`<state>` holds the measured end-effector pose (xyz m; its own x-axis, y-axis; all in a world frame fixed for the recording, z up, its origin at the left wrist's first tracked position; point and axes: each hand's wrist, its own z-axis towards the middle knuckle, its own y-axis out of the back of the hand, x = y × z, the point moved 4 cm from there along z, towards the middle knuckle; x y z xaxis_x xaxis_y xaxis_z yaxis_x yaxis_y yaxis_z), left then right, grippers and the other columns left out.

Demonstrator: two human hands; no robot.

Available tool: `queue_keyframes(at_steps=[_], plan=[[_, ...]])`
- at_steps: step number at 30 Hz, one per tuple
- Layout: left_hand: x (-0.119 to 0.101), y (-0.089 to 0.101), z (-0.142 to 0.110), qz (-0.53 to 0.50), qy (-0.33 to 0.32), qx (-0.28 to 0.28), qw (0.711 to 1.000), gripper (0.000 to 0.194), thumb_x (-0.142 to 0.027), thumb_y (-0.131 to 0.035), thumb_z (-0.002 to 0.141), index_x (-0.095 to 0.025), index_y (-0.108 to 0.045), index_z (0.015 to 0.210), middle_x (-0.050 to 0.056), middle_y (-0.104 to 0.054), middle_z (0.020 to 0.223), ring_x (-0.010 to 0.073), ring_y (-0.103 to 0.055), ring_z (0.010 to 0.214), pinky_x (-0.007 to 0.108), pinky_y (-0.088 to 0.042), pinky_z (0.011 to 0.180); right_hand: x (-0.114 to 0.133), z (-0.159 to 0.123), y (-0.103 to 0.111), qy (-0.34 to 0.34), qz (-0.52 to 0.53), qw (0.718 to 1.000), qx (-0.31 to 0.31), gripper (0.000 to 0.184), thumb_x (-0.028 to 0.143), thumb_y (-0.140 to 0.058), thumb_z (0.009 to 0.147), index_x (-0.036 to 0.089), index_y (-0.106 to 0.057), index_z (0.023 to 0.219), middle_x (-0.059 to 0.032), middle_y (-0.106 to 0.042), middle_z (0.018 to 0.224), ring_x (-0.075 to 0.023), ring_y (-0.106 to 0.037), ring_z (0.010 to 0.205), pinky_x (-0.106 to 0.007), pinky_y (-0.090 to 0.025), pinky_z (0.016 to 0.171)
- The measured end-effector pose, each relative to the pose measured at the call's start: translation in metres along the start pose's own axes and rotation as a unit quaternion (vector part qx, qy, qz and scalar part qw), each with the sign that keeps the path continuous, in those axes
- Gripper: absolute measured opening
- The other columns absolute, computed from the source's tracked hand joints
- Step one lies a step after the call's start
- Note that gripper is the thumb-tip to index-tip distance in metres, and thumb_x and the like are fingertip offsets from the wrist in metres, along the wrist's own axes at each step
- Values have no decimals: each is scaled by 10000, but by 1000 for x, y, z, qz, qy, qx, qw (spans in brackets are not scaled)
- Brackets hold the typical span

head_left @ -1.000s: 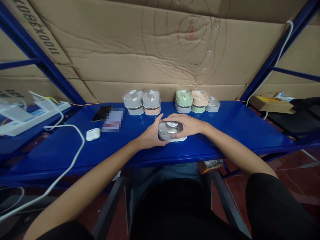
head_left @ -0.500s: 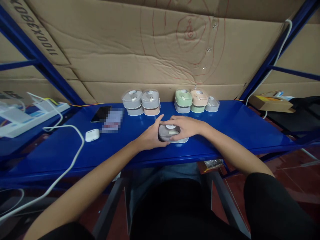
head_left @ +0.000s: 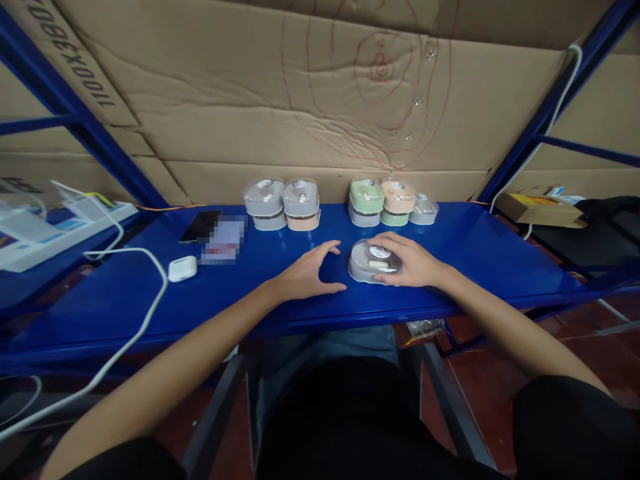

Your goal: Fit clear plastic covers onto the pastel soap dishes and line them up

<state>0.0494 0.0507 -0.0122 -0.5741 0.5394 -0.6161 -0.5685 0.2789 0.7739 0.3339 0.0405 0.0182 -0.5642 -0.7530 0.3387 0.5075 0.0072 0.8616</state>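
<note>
My right hand (head_left: 413,261) wraps round the right side of a small grey lidded box (head_left: 364,263) near the front of the blue table (head_left: 240,293). The box has a clear cover, a round white label and a pale tab on top. It sits level, and my fingers hide its right end. To its left, my left hand (head_left: 309,272) is apart from it, thumb and fingers spread with nothing between them.
Along the back stand stacked boxes of the same kind: grey ones (head_left: 264,197), a green one (head_left: 367,195), a peach one (head_left: 399,195), and a single grey one (head_left: 424,209). At left lie a white earbud case (head_left: 183,268), a dark phone (head_left: 199,227) and a white cable (head_left: 159,287).
My left hand has let go of the grey box and opened. The box has moved to the right with my right hand on it.
</note>
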Motion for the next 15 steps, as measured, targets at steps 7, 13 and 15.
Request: queue_keyframes(at_steps=[7,13,15], plan=[[-11,-8,22,0,-38,-3,999,936,-624,-844,875,-226,-477,1639,195,-569,1718,408,-573,1583,575,-463,1315,-5,22,-8,33,6,999,25,836,671,-820,915,275,-628,1626,-164,-686,1558,-386,-693,1409,-583,-581,1197],[-12,-13,36,30,-38,-5,999,874,-590,-750,949,-153,-464,1650,222,-638,1630,409,-607,1539,583,-471,1296,-19,-20,17,-44,-40,998,2,828,698,-785,948,286,-626,1649,-167,-666,1593,-411,-691,1423,-612,-570,1207],[-12,-13,32,42,-36,-5,998,807,-582,-704,993,-195,-467,1661,194,-632,1648,390,-601,1553,560,-474,1295,-37,-55,35,-100,-62,993,-33,818,710,-771,950,301,-634,1645,-157,-690,1559,-419,-718,1376,-626,-585,1180]])
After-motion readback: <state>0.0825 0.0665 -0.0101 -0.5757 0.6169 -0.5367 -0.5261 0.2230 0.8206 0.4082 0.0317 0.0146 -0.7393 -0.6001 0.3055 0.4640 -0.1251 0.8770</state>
